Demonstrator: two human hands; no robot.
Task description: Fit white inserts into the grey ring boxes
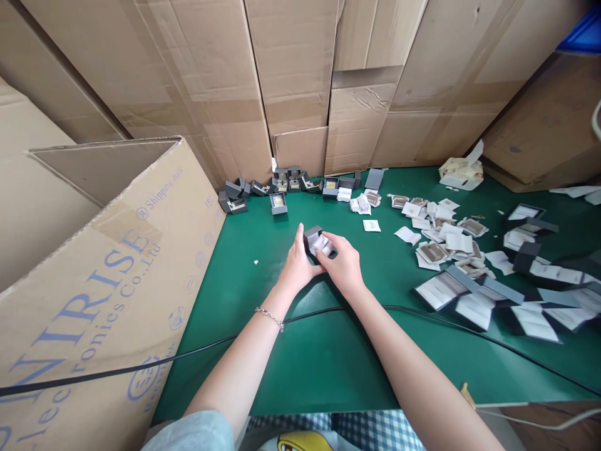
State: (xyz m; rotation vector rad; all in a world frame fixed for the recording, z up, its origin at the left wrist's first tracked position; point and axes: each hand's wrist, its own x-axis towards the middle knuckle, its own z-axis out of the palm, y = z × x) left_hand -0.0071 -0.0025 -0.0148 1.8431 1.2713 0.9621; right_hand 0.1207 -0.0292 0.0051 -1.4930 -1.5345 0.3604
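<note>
Both my hands meet over the middle of the green table (263, 275). My left hand (295, 263) and my right hand (345, 263) together grip a small grey box (313, 238) with its lid raised. White padding shows inside it, under my right thumb. A row of similar small grey boxes (282, 186) stands open at the back of the table, apart from my hands.
A large printed cardboard carton (107, 282) lies at the left. Cardboard sheets (291, 81) wall the back. Several white cards and pads (436, 238) and flat grey box parts (488, 300) cover the right. A black cable (197, 352) crosses the table under my arms.
</note>
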